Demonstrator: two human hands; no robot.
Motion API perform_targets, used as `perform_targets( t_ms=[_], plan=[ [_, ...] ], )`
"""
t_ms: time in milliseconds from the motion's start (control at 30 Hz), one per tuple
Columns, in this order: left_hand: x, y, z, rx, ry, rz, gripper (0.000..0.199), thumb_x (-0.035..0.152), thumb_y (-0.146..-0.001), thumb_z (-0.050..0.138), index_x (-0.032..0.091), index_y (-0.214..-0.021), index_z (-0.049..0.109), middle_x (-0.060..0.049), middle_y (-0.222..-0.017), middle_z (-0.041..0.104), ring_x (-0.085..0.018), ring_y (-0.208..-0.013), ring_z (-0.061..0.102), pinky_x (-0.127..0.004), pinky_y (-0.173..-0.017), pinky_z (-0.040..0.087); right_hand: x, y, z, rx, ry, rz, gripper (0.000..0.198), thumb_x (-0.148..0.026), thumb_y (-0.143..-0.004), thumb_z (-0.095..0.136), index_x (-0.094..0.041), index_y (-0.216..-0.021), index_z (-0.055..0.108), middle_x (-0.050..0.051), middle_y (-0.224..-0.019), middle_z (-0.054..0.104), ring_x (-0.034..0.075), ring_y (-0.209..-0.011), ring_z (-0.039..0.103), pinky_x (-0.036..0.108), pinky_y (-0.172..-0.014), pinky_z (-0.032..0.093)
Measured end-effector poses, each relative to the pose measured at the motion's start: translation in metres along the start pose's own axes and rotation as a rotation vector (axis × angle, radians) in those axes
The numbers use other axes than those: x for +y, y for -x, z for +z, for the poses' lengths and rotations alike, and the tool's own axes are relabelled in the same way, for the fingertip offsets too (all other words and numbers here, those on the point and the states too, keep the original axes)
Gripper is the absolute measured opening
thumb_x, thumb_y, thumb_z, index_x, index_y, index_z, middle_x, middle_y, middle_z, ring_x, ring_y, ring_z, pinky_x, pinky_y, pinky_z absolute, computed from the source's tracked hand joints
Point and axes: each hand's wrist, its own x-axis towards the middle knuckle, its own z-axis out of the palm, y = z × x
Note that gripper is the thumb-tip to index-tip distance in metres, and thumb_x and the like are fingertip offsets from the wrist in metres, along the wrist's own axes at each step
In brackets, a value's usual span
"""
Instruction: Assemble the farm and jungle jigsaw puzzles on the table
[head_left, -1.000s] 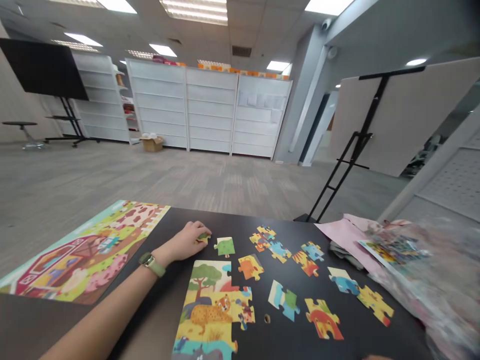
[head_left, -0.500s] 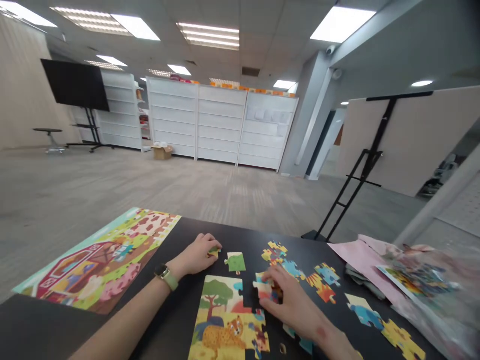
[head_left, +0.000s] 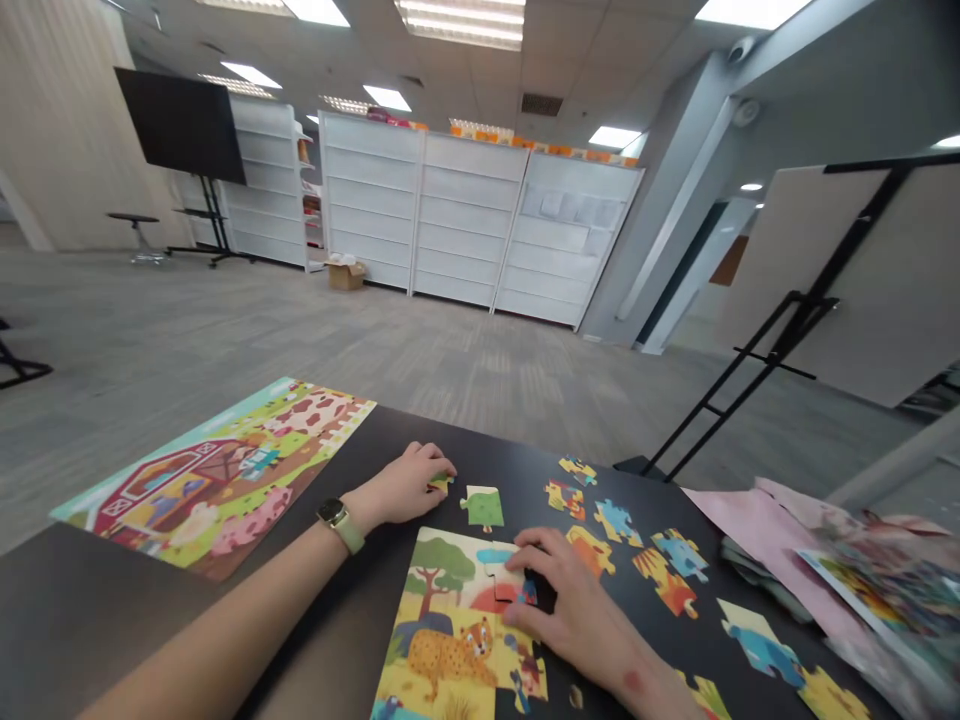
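The person's right hand (head_left: 574, 600) grasps a sun-patterned piece (head_left: 504, 582) between thumb and fingers, against the joined puzzle (head_left: 446, 640) left of those fingertips; pressing with tabs misaligned could bend them or nudge neighbouring pieces apart. The left hand (head_left: 405, 486) has fingers curled over a green piece (head_left: 442, 484), though whether they grip it cannot be told. Far beyond them, a cardboard box (head_left: 345, 279) holds something white (head_left: 343, 259).

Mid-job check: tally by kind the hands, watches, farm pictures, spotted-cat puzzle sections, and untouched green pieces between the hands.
Hands: 2 (left hand, right hand)
Watch: 1
Farm picture: 1
Spotted-cat puzzle section: 1
Untouched green piece: 1
Total: 6
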Motion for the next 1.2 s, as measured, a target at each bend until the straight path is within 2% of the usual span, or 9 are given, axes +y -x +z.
perform_targets(
  t_ms=[267,467,567,900,1000,1067,1133,1200],
  plan=[
    [-0.004,0.0,0.002,0.003,0.019,0.016,0.034,0.026,-0.089,0.057,0.025,-0.121,0.068,-0.009,-0.12,0.061,-0.03,-0.113,0.053,-0.043,-0.103,0.046,0.0,0.01,-0.002,0.058,0.012,-0.09,0.025,-0.017,-0.081,0.063,-0.022,-0.105,0.066,0.009,-0.122,0.058,0.024,-0.114,0.058,0.039,-0.103,0.046],
    [-0.004,0.0,0.002,-0.001,0.014,0.032,0.033,0.028,-0.091,0.057,0.025,-0.122,0.068,-0.009,-0.12,0.061,-0.029,-0.113,0.054,-0.043,-0.103,0.045,0.004,0.018,-0.005,0.056,0.003,-0.177,0.051,-0.006,-0.068,0.057,-0.023,-0.115,0.064,0.009,-0.126,0.057,0.026,-0.121,0.054,0.042,-0.107,0.044],
    [-0.007,0.0,0.001,-0.011,0.015,0.045,0.033,0.03,-0.093,0.056,0.026,-0.124,0.067,-0.009,-0.121,0.061,-0.029,-0.114,0.054,-0.043,-0.103,0.045,0.005,0.019,-0.007,0.052,-0.003,-0.182,0.055,-0.002,-0.065,0.053,-0.023,-0.115,0.065,0.009,-0.126,0.057,0.025,-0.121,0.054,0.04,-0.107,0.044],
    [-0.011,0.0,-0.001,-0.037,0.016,0.057,0.03,0.032,-0.093,0.057,0.026,-0.121,0.068,-0.008,-0.124,0.061,-0.028,-0.117,0.054,-0.041,-0.105,0.043,0.007,0.014,0.005,0.12,0.031,-0.173,0.038,-0.002,-0.082,0.052,-0.023,-0.106,0.072,0.009,-0.118,0.061,0.023,-0.113,0.058,0.039,-0.101,0.049],
    [-0.012,0.0,0.0,-0.041,0.02,0.063,0.031,0.035,-0.095,0.056,0.026,-0.121,0.067,-0.008,-0.125,0.061,-0.028,-0.117,0.055,-0.041,-0.105,0.044,0.01,0.013,0.001,0.14,0.019,-0.172,0.036,-0.007,-0.088,0.05,-0.024,-0.11,0.073,0.009,-0.123,0.061,0.023,-0.115,0.059,0.038,-0.101,0.05],
    [-0.012,0.0,0.0,-0.039,0.024,0.065,0.031,0.036,-0.095,0.055,0.026,-0.121,0.067,-0.008,-0.126,0.061,-0.028,-0.118,0.055,-0.041,-0.105,0.044,0.015,0.013,-0.01,0.222,-0.006,-0.164,0.039,-0.009,-0.093,0.045,-0.025,-0.117,0.07,0.009,-0.129,0.059,0.022,-0.12,0.058,0.038,-0.104,0.048],
    [-0.013,0.0,-0.001,-0.033,0.03,0.064,0.03,0.036,-0.095,0.055,0.026,-0.12,0.068,-0.008,-0.126,0.063,-0.028,-0.118,0.056,-0.04,-0.105,0.045,0.022,0.014,-0.026,0.397,-0.02,-0.117,0.041,-0.009,-0.095,0.039,-0.024,-0.119,0.068,0.009,-0.129,0.06,0.022,-0.122,0.058,0.04,-0.106,0.047],
    [-0.015,-0.001,-0.002,-0.025,0.036,0.057,0.03,0.039,-0.094,0.057,0.027,-0.119,0.068,-0.007,-0.125,0.065,-0.027,-0.117,0.058,-0.039,-0.104,0.046,0.033,0.016,-0.041,0.568,-0.006,-0.047,0.04,-0.01,-0.094,0.036,-0.023,-0.114,0.068,0.009,-0.121,0.064,0.023,-0.116,0.06,0.041,-0.102,0.048]
  ],
)
